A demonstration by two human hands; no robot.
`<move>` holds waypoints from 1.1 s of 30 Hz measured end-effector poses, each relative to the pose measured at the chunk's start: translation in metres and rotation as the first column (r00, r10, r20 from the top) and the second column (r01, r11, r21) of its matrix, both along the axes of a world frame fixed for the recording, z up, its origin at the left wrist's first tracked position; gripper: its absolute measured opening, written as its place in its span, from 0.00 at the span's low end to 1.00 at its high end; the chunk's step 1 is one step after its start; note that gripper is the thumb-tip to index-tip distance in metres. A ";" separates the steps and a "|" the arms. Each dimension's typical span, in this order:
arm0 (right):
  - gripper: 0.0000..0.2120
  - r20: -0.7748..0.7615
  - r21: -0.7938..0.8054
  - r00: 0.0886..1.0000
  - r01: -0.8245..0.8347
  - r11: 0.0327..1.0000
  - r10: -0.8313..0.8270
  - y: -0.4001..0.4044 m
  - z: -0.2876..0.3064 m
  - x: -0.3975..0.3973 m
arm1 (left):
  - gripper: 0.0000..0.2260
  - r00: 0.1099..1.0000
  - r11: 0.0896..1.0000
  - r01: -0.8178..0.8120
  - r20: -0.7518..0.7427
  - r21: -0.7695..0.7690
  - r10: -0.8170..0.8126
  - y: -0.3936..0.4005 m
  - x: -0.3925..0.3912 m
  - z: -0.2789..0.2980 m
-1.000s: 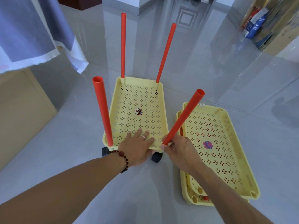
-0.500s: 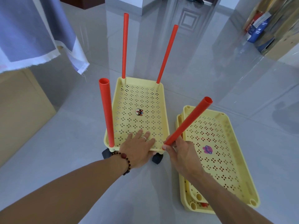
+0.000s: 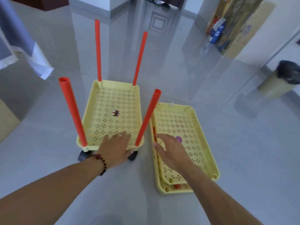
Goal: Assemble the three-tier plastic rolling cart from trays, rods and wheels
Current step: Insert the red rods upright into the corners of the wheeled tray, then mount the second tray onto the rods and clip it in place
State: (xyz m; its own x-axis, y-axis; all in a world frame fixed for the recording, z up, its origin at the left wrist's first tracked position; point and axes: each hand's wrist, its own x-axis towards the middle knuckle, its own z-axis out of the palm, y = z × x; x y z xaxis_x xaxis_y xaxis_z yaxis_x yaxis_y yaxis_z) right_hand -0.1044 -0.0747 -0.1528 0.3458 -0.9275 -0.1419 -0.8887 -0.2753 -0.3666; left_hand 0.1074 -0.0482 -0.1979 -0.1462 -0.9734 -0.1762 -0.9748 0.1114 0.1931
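Observation:
A yellow perforated tray (image 3: 113, 98) stands on black wheels (image 3: 133, 155) on the floor. Red rods rise from its corners: the near left rod (image 3: 73, 111), the near right rod (image 3: 147, 117) and two far rods (image 3: 98, 51). My left hand (image 3: 116, 148) rests flat on the tray's near edge, fingers straight. My right hand (image 3: 170, 150) hovers open over two stacked yellow trays (image 3: 203, 143) to the right, holding nothing. More red rods (image 3: 177, 186) lie between the stacked trays.
The floor is glossy grey tile. A grey cloth (image 3: 24, 46) hangs at the upper left above a cardboard box (image 3: 6, 124). A bin with a black bag (image 3: 282, 78) stands at the far right. Boxes and clutter (image 3: 227, 30) lean at the back right.
My right hand has let go of the near right rod, which now stands in the tray's corner, and has moved right over the stacked trays. The left hand has stayed on the tray.

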 end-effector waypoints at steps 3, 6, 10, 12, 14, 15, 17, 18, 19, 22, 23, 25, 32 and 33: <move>0.23 -0.247 -0.081 0.957 0.138 0.987 -0.154 0.013 0.011 -0.073 | 0.30 0.925 0.991 -0.087 -0.378 -0.102 0.043 0.009 -0.014 0.021; 0.33 -0.412 0.060 0.866 0.336 0.940 -0.283 0.025 0.009 -0.124 | 0.27 0.803 0.959 -0.226 -0.590 -0.170 0.084 0.010 -0.030 0.046; 0.32 -0.376 0.227 0.889 0.361 0.904 -0.261 0.039 -0.004 -0.148 | 0.22 0.764 0.918 -0.281 -0.644 -0.279 0.039 0.011 -0.051 0.065; 0.31 -0.359 0.163 0.872 0.409 0.898 -0.332 0.042 -0.005 -0.149 | 0.22 0.718 0.906 -0.310 -0.696 -0.288 0.024 0.010 -0.056 0.073; 0.31 -0.341 0.182 0.887 0.388 0.904 -0.312 0.043 -0.003 -0.149 | 0.18 0.677 0.895 -0.328 -0.736 -0.302 -0.001 0.009 -0.060 0.084; 0.32 -0.347 0.209 0.899 0.350 0.913 -0.265 0.046 -0.004 -0.153 | 0.15 0.661 0.893 -0.331 -0.750 -0.304 -0.011 0.008 -0.062 0.089; 0.29 -0.365 0.212 0.914 0.268 0.940 -0.178 0.052 -0.005 -0.157 | 0.10 0.662 0.893 -0.320 -0.749 -0.315 -0.027 0.007 -0.064 0.099; 0.23 -0.379 0.181 0.914 0.229 0.957 -0.147 0.055 -0.005 -0.158 | 0.09 0.673 0.896 -0.309 -0.739 -0.320 -0.032 0.006 -0.063 0.103; 0.17 -0.379 0.130 0.916 0.191 0.973 -0.129 0.060 -0.006 -0.159 | 0.08 0.683 0.902 -0.294 -0.729 -0.316 -0.032 0.006 -0.062 0.105; 0.12 -0.317 -0.023 0.939 0.132 0.991 -0.133 0.057 0.007 -0.159 | 0.07 0.688 0.926 -0.261 -0.726 -0.272 -0.020 0.005 -0.055 0.110; 0.12 -0.279 -0.075 0.950 0.124 0.989 -0.140 0.050 0.017 -0.158 | 0.07 0.698 0.932 -0.248 -0.716 -0.263 -0.016 0.004 -0.053 0.111; 0.12 -0.201 -0.154 0.967 0.128 0.980 -0.158 0.033 0.044 -0.151 | 0.07 0.716 0.940 -0.230 -0.698 -0.250 -0.011 0.004 -0.053 0.112; 0.18 0.219 -0.353 0.889 0.455 0.817 -0.401 -0.012 0.131 -0.104 | 0.03 0.653 0.928 -0.211 -0.750 -0.309 -0.101 0.004 -0.056 0.130; 0.18 0.307 -0.322 0.856 0.504 0.801 -0.416 -0.017 0.141 -0.097 | 0.05 0.641 0.916 -0.217 -0.757 -0.336 -0.126 0.002 -0.057 0.137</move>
